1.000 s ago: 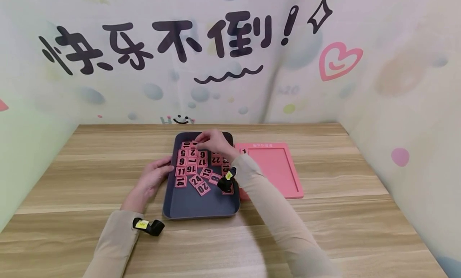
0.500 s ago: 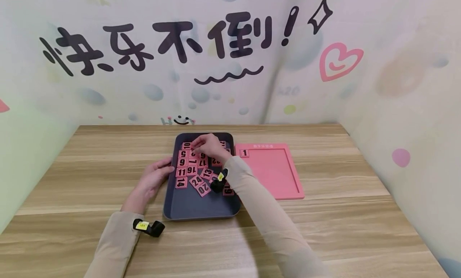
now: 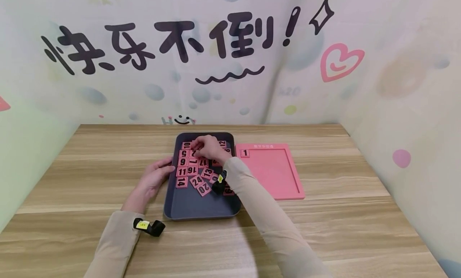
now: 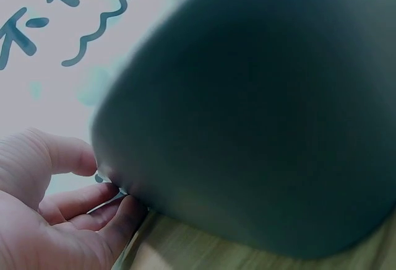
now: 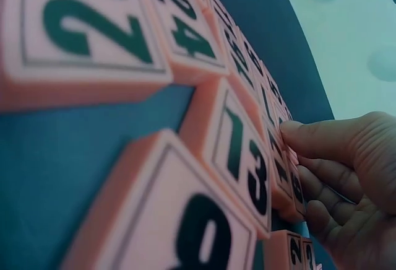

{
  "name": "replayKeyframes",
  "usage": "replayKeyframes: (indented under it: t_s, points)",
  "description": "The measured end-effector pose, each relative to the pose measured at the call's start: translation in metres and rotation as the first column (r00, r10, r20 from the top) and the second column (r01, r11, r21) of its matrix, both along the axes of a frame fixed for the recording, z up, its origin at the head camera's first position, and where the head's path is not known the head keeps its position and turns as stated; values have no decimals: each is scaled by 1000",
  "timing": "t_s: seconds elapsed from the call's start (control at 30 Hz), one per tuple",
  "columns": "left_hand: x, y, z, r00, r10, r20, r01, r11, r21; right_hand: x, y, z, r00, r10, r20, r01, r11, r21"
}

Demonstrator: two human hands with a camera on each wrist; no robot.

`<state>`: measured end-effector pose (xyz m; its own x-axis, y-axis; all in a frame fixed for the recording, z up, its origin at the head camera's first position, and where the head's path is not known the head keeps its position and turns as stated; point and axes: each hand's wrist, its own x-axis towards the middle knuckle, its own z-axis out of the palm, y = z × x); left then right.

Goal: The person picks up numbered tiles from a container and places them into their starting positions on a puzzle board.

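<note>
Right hand (image 3: 210, 147) is at the 2 tile (image 3: 192, 153), far-left in the tray (image 3: 201, 208); we can't tell if it's pinching. Left hand (image 3: 153, 178) rests loose-fingered against the tray's left wall. Neighbouring tiles (image 3: 183, 153), packed tight, could drag; our light bracing could let the tray slide.

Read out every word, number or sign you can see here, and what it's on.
"快乐不倒!" on the wall
"1" on the tile on the pink board
On tiles in the dark tray:
"10"
"5"
"2"
"7"
"17"
"11"
"16"
"14"
"24"
"13"
"20"
"6" or "9", orientation unclear
Too small, faint or partly hidden: board heading, wrist labels, other wall lettering, remaining tiles.
</note>
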<state>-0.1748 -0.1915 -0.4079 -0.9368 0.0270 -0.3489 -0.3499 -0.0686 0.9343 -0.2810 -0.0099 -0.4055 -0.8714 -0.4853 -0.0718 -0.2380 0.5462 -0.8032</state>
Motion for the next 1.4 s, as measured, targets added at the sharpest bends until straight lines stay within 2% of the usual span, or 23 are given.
replayKeyframes:
  t_s: [0.13,0.37,0.5,0.73,1.2,1.4]
  points:
    - [-1,0,0,1000,-1,-3,1,1000,-5,-2,0,-1,999,16,-37,-15,1000,26]
    - [0,0,0,1000,-8,-9,8,1000,-11,0,2,1,999,48,-9,-47,998,43]
    - [-1,0,-1,1000,-8,-11,8,1000,-12,0,1,2,997,68,-27,-66,995,70]
    - [0,0,-1,1000,-6,-8,6,1000,-3,0,1,-1,997,52,-49,-48,996,69]
    - [0,0,0,1000,2,-9,-2,1000,-1,-1,1,2,991,94,-97,-82,990,117]
    - [0,0,0,1000,0,-7,0,1000,-4,-1,2,2,989,115,-88,-103,987,126]
